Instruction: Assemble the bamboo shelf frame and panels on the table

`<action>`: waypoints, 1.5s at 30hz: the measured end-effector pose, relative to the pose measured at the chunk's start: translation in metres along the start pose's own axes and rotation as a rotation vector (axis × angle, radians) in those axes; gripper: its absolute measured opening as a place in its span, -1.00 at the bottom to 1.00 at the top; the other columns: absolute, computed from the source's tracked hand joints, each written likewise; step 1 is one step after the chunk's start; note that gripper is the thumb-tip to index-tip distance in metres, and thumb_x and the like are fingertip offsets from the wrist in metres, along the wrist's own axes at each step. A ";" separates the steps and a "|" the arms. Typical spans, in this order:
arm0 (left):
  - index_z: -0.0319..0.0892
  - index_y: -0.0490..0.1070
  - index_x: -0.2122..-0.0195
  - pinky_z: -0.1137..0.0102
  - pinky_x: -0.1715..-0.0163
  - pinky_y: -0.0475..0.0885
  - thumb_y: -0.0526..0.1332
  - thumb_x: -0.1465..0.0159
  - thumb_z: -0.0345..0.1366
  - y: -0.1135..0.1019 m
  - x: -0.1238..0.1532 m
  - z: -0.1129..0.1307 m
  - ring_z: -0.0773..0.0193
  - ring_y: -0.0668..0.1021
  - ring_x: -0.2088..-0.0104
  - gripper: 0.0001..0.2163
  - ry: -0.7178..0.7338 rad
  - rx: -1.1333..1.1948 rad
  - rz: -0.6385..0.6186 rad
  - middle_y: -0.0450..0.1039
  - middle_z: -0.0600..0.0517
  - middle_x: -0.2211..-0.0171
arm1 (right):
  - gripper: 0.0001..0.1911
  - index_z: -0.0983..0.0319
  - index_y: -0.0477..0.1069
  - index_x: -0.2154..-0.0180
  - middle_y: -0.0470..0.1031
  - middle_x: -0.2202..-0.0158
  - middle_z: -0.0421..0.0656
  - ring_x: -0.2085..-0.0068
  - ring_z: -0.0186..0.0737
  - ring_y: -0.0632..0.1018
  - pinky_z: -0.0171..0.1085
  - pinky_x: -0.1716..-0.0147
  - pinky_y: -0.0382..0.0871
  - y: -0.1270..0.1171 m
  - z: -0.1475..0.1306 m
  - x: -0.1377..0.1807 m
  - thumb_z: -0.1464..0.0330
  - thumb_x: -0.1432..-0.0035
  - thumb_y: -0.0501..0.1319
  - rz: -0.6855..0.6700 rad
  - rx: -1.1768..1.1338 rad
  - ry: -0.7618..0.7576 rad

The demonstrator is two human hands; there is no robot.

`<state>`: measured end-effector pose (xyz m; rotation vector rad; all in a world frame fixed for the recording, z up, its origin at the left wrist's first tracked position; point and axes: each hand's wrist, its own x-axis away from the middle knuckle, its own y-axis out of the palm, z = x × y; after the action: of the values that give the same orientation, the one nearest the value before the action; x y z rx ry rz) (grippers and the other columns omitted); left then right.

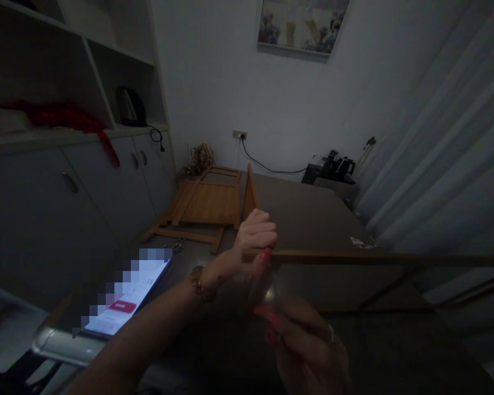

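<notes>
Wooden frame held over the near side of the worktop, its upper bar running from the person's left hand out of my sight on the right. Left fingers: wrapped over the bar's end, thumb pressed against the near face. Right hand: just below that end, fingers closed in a pinch around a slender piece, too dim and blurred for me to identify.

Handling, as judged from where I stand: the frame looks stiff and fairly light for its length, yet a hold at one end leaves the far part free to swing or tip. A second hold near mid-bar would balance it better; whether anything props the far end, I cannot tell. Bare wood should give a fair grip, though the thin bars could be strained by twisting. The slender piece appears light and easily dropped, best taken between fingertip and thumb. Beyond the left hand, a wooden panel lies flat; nearer, small metal parts lie close to a lit phone.
</notes>
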<state>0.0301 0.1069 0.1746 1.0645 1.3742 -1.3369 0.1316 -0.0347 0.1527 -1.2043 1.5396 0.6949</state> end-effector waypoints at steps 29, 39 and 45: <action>-0.16 0.00 0.58 0.27 0.47 0.08 -0.16 -0.39 -0.09 0.002 0.002 -0.001 0.30 0.15 0.56 -0.59 0.004 0.033 0.030 0.02 0.10 0.66 | -0.80 0.21 0.37 0.04 0.57 0.19 -0.08 0.23 -0.26 0.59 -0.32 0.38 0.53 0.000 0.003 0.007 0.49 -0.32 0.13 -0.085 -0.048 0.121; -0.16 0.02 0.57 0.27 0.47 0.07 -0.15 -0.38 -0.10 0.003 0.004 -0.003 0.29 0.15 0.56 -0.61 0.017 0.053 0.028 0.02 0.10 0.65 | -0.88 0.18 0.42 0.16 0.55 0.31 -0.19 0.28 -0.31 0.57 -0.36 0.31 0.46 -0.009 -0.006 -0.015 0.43 -0.33 0.12 -0.215 -0.122 0.270; -0.16 0.02 0.60 0.28 0.45 0.11 -0.17 -0.38 -0.07 0.001 0.001 -0.001 0.29 0.17 0.55 -0.57 0.000 0.022 0.017 0.04 0.10 0.66 | -0.83 0.13 0.45 0.22 0.51 0.33 -0.26 0.31 -0.39 0.53 -0.42 0.32 0.39 -0.019 -0.005 -0.022 0.33 -0.38 0.09 -0.277 -0.203 0.393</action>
<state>0.0311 0.1077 0.1732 1.0888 1.3505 -1.3419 0.1468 -0.0382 0.1776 -1.7495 1.5972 0.4550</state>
